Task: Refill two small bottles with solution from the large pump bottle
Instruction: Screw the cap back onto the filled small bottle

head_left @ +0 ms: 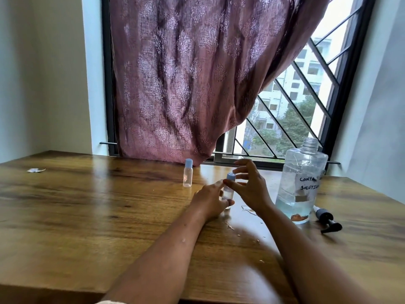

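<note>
Capped small bottle (228,189) between hands.

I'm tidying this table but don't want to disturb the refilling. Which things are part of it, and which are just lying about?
Part of the job: large bottle, uncapped; pump head; small bottle in hand; second small bottle.

Lying about: paper scrap; curtain.
</note>
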